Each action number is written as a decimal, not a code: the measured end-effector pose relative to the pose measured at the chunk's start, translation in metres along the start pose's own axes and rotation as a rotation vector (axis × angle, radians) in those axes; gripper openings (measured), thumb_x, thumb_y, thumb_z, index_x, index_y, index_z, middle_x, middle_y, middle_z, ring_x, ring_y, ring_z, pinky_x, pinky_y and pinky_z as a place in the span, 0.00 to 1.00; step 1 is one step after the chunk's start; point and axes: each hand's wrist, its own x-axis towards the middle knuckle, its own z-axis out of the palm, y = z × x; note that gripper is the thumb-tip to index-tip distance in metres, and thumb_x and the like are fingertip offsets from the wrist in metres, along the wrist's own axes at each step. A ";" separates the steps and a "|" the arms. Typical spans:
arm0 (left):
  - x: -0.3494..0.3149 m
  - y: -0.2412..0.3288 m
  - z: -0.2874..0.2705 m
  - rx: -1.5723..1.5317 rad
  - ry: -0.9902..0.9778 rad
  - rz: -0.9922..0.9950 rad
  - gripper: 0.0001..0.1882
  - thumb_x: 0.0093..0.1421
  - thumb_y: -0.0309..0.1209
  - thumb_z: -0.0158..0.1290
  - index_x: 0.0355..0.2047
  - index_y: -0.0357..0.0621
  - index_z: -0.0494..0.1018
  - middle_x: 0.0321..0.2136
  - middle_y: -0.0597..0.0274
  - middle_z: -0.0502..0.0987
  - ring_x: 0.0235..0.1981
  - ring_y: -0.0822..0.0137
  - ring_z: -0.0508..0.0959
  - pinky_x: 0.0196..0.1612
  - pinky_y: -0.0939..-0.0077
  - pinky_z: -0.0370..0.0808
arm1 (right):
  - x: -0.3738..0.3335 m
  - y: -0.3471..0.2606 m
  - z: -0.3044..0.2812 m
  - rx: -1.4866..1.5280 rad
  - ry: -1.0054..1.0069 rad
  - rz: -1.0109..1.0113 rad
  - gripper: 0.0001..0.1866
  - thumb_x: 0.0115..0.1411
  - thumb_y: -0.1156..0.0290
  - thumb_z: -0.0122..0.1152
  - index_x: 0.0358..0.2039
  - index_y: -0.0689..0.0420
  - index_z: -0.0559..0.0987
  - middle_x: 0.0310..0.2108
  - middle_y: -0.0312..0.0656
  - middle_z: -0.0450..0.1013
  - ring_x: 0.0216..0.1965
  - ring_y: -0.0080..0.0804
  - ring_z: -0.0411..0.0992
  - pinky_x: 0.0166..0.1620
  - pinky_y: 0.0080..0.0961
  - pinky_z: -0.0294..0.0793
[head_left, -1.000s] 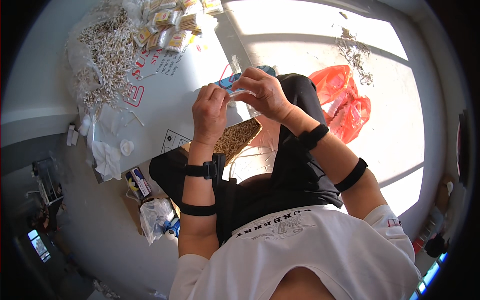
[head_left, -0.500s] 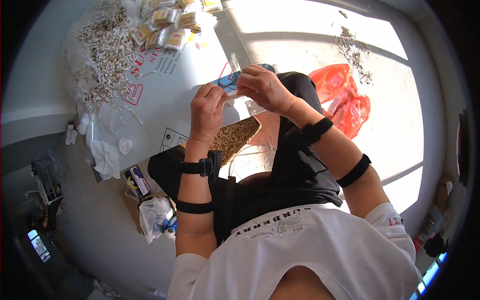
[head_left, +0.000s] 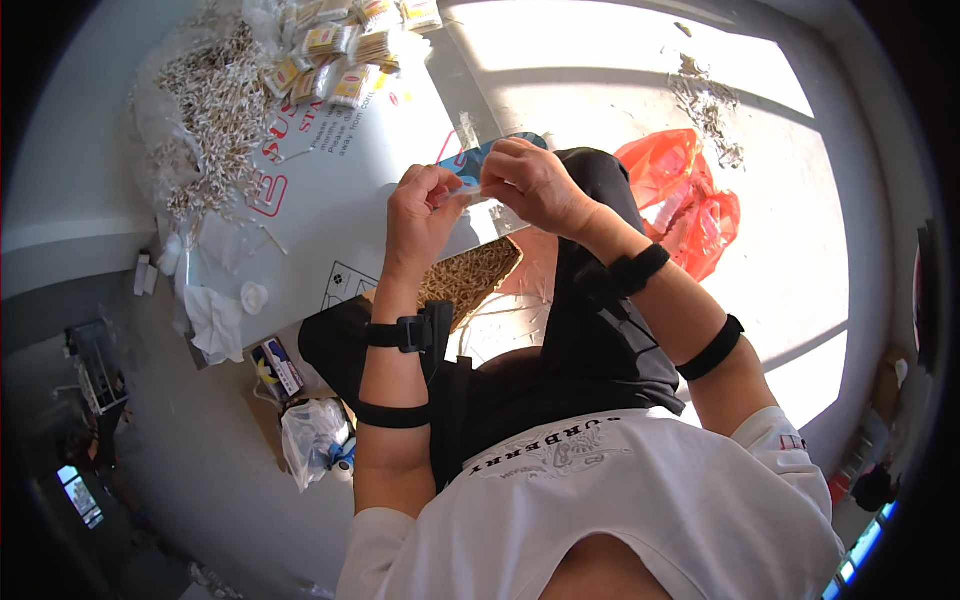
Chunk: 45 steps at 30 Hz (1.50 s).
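My left hand and my right hand meet above the near right edge of a light board. Both are closed, fingertips pinching a small clear plastic piece stretched between them; it is too small to make out exactly. Behind the fingers lies a blue sheet on the board's edge. A big heap of cotton swabs spills from a clear bag at the far left. Beside it are several small packs of cotton swabs with yellow-and-white labels.
Under the board's edge stands a woven basket. A red plastic bag sits on the floor at right, with scattered debris beyond. Crumpled white tissue lies at the board's left corner, near a box and a clear bag.
My left hand has turned slightly and its thumb and forefinger now show more, with the clear piece more visible. My right hand has shifted slightly right and down.
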 end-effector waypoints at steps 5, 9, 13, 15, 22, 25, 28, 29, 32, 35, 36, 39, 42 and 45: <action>0.008 -0.004 0.001 -0.307 -0.149 -0.326 0.09 0.46 0.21 0.63 0.26 0.37 0.73 0.21 0.66 0.71 0.22 0.76 0.70 0.26 0.83 0.68 | 0.000 0.000 -0.001 -0.002 -0.023 0.001 0.06 0.49 0.77 0.63 0.26 0.58 0.73 0.27 0.41 0.68 0.33 0.43 0.69 0.37 0.33 0.71; 0.008 -0.004 0.004 -0.268 -0.123 -0.250 0.08 0.46 0.20 0.63 0.25 0.37 0.74 0.20 0.66 0.71 0.21 0.76 0.71 0.26 0.83 0.69 | 0.001 -0.003 0.000 0.014 -0.008 0.011 0.06 0.50 0.77 0.63 0.26 0.58 0.74 0.27 0.41 0.68 0.34 0.42 0.70 0.37 0.33 0.71; 0.003 -0.001 0.006 -0.104 -0.029 -0.028 0.06 0.47 0.17 0.61 0.25 0.37 0.75 0.24 0.66 0.73 0.25 0.76 0.73 0.29 0.82 0.71 | 0.001 0.000 0.002 0.055 0.010 0.002 0.06 0.51 0.76 0.64 0.27 0.57 0.74 0.28 0.40 0.68 0.34 0.41 0.70 0.37 0.32 0.71; 0.002 0.003 0.006 -0.071 -0.018 0.011 0.07 0.48 0.15 0.61 0.26 0.37 0.76 0.26 0.66 0.73 0.28 0.76 0.74 0.31 0.81 0.73 | 0.001 -0.001 0.004 0.053 0.017 -0.002 0.06 0.51 0.76 0.63 0.27 0.57 0.74 0.28 0.40 0.68 0.34 0.41 0.70 0.37 0.32 0.71; 0.004 0.002 0.006 0.173 -0.003 0.119 0.05 0.48 0.19 0.59 0.25 0.39 0.73 0.25 0.59 0.72 0.28 0.60 0.75 0.31 0.69 0.73 | 0.004 -0.005 0.007 -0.010 -0.004 -0.014 0.06 0.52 0.75 0.63 0.29 0.56 0.74 0.27 0.40 0.67 0.33 0.41 0.70 0.36 0.33 0.71; 0.005 0.004 0.006 0.138 -0.035 0.090 0.05 0.49 0.19 0.58 0.26 0.39 0.73 0.25 0.59 0.72 0.29 0.59 0.75 0.32 0.68 0.73 | 0.003 -0.001 0.005 -0.027 -0.014 -0.021 0.07 0.51 0.72 0.64 0.28 0.56 0.75 0.28 0.41 0.71 0.35 0.44 0.72 0.37 0.35 0.72; 0.000 0.002 0.005 0.097 0.005 0.099 0.07 0.48 0.16 0.58 0.26 0.38 0.73 0.25 0.60 0.71 0.28 0.62 0.74 0.31 0.72 0.72 | 0.002 -0.003 0.005 0.037 0.001 -0.012 0.06 0.51 0.72 0.64 0.26 0.57 0.75 0.28 0.41 0.70 0.35 0.44 0.71 0.37 0.35 0.72; -0.001 0.003 0.005 0.101 0.040 0.133 0.08 0.47 0.14 0.58 0.27 0.37 0.73 0.24 0.61 0.71 0.26 0.66 0.74 0.29 0.75 0.72 | 0.002 -0.004 0.005 0.037 0.001 -0.010 0.06 0.51 0.72 0.64 0.26 0.57 0.75 0.28 0.41 0.70 0.35 0.44 0.71 0.37 0.35 0.72; -0.003 0.004 0.004 0.209 0.080 0.271 0.09 0.46 0.15 0.59 0.27 0.38 0.74 0.24 0.62 0.71 0.26 0.65 0.73 0.29 0.74 0.72 | 0.002 -0.005 0.005 0.073 0.044 -0.087 0.05 0.51 0.76 0.64 0.27 0.59 0.76 0.26 0.41 0.67 0.31 0.42 0.68 0.34 0.32 0.69; -0.004 0.004 0.003 0.311 0.083 0.345 0.10 0.44 0.15 0.59 0.27 0.39 0.74 0.24 0.62 0.70 0.27 0.63 0.73 0.29 0.72 0.72 | 0.004 -0.005 0.004 0.034 0.038 -0.132 0.05 0.50 0.77 0.65 0.26 0.59 0.76 0.25 0.41 0.67 0.32 0.41 0.68 0.34 0.31 0.69; -0.004 0.005 0.004 0.310 0.083 0.347 0.10 0.44 0.15 0.59 0.27 0.39 0.74 0.24 0.62 0.70 0.27 0.63 0.73 0.29 0.72 0.72 | 0.003 -0.006 0.004 0.040 0.025 -0.098 0.06 0.49 0.75 0.65 0.25 0.58 0.75 0.26 0.41 0.68 0.33 0.42 0.69 0.35 0.32 0.70; -0.006 0.007 0.005 0.360 0.085 0.321 0.08 0.45 0.17 0.58 0.26 0.39 0.72 0.25 0.60 0.70 0.30 0.57 0.73 0.31 0.66 0.72 | 0.002 -0.006 0.004 0.058 0.008 -0.050 0.06 0.48 0.74 0.64 0.25 0.56 0.74 0.27 0.41 0.69 0.35 0.44 0.70 0.36 0.34 0.71; -0.002 0.010 0.003 0.351 0.075 0.346 0.09 0.45 0.17 0.58 0.26 0.39 0.71 0.25 0.60 0.70 0.30 0.57 0.73 0.31 0.66 0.73 | 0.002 -0.008 0.004 0.037 0.005 -0.051 0.07 0.48 0.74 0.64 0.26 0.57 0.73 0.27 0.41 0.68 0.34 0.43 0.70 0.36 0.34 0.71; -0.001 0.012 0.003 0.337 0.032 0.397 0.08 0.44 0.15 0.55 0.25 0.39 0.70 0.24 0.59 0.70 0.28 0.58 0.73 0.30 0.67 0.72 | 0.003 -0.008 0.007 -0.043 0.007 -0.111 0.07 0.49 0.75 0.63 0.26 0.58 0.71 0.27 0.41 0.66 0.33 0.43 0.68 0.36 0.34 0.69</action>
